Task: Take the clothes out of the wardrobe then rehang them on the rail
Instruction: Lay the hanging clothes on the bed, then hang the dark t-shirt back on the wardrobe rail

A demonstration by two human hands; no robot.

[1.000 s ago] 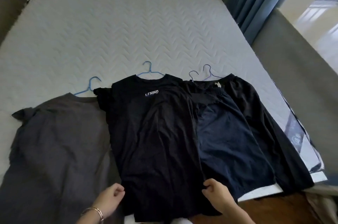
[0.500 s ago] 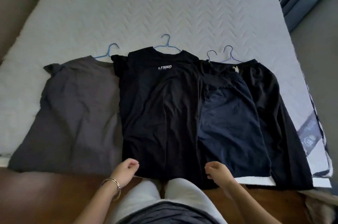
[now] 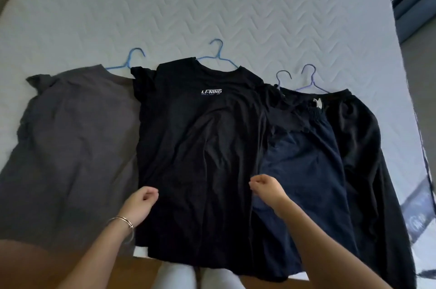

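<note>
Four pcs are out of the wardrobe and laid flat on the bed [image 3: 212, 5], side by side w/ hooks pointing away from me, so I can see each one and lift it by the hook w/o tangling. L to R: grey tee [image 3: 75, 142], black tee [image 3: 200, 147] w/ the white logo, navy shorts [image 3: 304, 170], black garment [image 3: 358, 147]. The shorts overlap the black tee's right edge and lie partly on the black garment. Every pc is on its hanger: blue hook [image 3: 132, 60] for the grey, blue hook [image 3: 218, 52] for the black tee, two purple hooks [image 3: 283, 76] close together on the right.

My left hand [image 3: 139, 201], bracelet [image 3: 122, 221] at the wrist, sits at the black tee's left edge. My right hand [image 3: 266, 188] sits at its right edge, where the shorts meet it. Both sets of fingers [image 3: 149, 194] are clenched inward. Can't tell if they pinch cloth or just hover. Creases run toward both hands, so prob. I'm tugging the tee flat so it'll hang straight.

Rail not in view, so I reckon rehanging hasn't begun.
</note>
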